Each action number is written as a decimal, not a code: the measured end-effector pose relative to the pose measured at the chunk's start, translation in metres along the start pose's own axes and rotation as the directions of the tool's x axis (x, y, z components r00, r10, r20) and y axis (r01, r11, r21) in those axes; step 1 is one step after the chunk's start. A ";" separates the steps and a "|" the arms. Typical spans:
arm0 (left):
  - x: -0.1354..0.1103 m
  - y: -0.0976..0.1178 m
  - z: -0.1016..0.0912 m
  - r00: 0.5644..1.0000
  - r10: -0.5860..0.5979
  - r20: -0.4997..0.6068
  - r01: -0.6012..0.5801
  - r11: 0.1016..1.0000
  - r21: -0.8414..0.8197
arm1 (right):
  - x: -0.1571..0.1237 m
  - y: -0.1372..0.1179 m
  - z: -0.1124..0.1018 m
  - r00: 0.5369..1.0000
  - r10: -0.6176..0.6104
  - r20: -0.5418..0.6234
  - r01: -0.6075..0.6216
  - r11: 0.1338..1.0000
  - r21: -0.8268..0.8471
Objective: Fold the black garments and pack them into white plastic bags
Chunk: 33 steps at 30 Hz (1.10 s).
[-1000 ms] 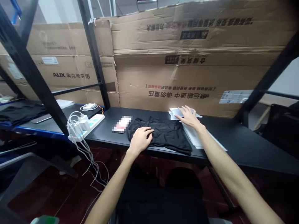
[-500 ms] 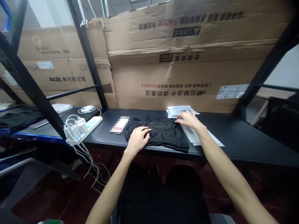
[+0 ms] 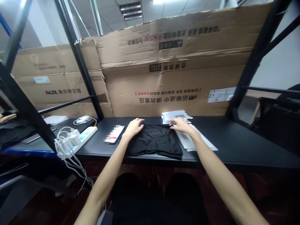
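A folded piece of black fabric [image 3: 154, 142], perhaps a garment, lies on the dark table in front of me, its near edge along the table's front. My left hand [image 3: 134, 128] rests at its far left corner, with the thumb and fingers apart. At the far right corner, my right hand [image 3: 181, 125] has its thumb and fingertips pinched on the fabric's edge. White paper sheets [image 3: 187, 140] lie partly under my right hand and wrist.
To the left are a phone [image 3: 114, 134] and a white power strip [image 3: 85, 134] with plugged-in chargers and hanging cables. More white papers [image 3: 172, 115] sit behind the fabric. Cardboard [image 3: 164, 81] stands along the table's back. Another person's hand [image 3: 8, 118] shows at far left.
My left hand has moved from the fabric's middle left to its far left corner. My right hand stays at the far right corner. The fabric's far edge looks straighter, and the view has tilted up.
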<state>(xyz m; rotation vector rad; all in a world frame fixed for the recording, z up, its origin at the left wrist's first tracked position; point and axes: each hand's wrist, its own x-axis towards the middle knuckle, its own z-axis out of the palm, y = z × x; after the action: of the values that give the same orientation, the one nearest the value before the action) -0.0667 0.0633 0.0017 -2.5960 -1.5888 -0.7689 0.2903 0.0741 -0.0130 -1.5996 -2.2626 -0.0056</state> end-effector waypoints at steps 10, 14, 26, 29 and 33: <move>0.034 -0.020 0.023 0.997 0.062 0.052 -0.062 0.998 -0.001 | -0.003 -0.002 -0.004 1.000 -0.004 -0.024 0.005 0.999 0.035; 0.037 -0.024 0.028 0.997 0.064 0.052 -0.063 0.998 -0.012 | -0.005 -0.004 -0.007 1.000 -0.007 -0.022 0.007 0.999 0.033; 0.011 -0.032 -0.011 0.987 0.149 -0.053 -0.155 0.978 -0.141 | -0.016 -0.013 -0.012 0.994 -0.066 -0.083 0.071 0.996 0.055; -0.007 -0.030 -0.015 0.982 0.174 -0.076 -0.183 0.974 -0.135 | -0.027 -0.017 -0.013 0.991 -0.096 -0.096 0.102 0.993 0.057; -0.029 -0.030 -0.011 0.970 0.234 -0.071 -0.241 0.964 -0.116 | -0.043 -0.022 -0.013 0.990 -0.119 -0.074 0.123 0.991 0.053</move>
<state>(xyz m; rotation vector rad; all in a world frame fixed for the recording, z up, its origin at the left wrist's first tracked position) -0.1064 0.0510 -0.0077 -2.7537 -1.2203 -0.9374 0.2861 0.0244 -0.0093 -1.4096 -2.2810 -0.0281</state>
